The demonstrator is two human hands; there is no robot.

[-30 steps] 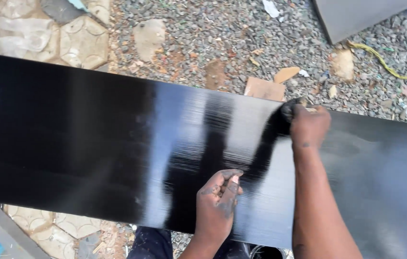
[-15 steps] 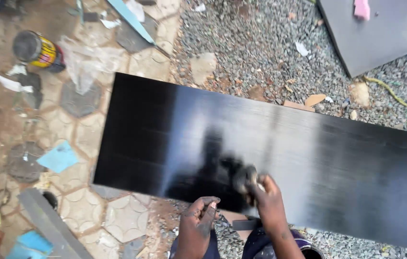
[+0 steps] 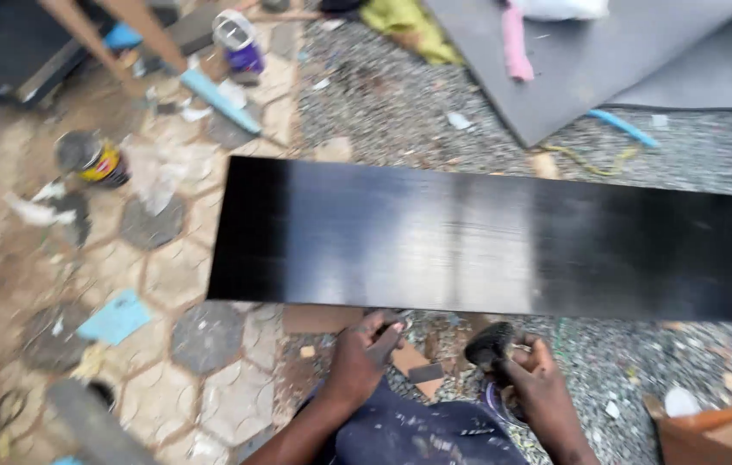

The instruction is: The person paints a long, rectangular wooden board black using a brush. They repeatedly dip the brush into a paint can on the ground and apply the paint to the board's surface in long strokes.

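— Two hands, both low, just under the near edge of the board [image 3: 504, 245]. Where exactly?

— The left hand [image 3: 364, 349] comes up from the lower middle, forearm slanting up and to the right, wrist about straight. Its fingers [image 3: 383, 331] are curled loosely and nearly meet the board's near edge; I cannot tell whether it pinches anything, the picture is blurred there.

— And the other?

— The right hand [image 3: 531, 372] sits to the right of the left one and slightly lower, forearm rising from the bottom edge and leaning left. Its fingers are wrapped round a dark wad [image 3: 488, 344], which sticks out up and to the left of the knuckles, off the board, just below its edge.

— What lies around them?

— Between the two hands, a small wood scrap [image 3: 417, 366] on the gravel [image 3: 400, 103]. Beyond the hands the black board runs left to right, glossy, with a pale sheen across its middle. Far out to the left of the left hand, a tin [image 3: 94, 159] on the paving. To the right of the right hand, a brown box corner [image 3: 710, 430]
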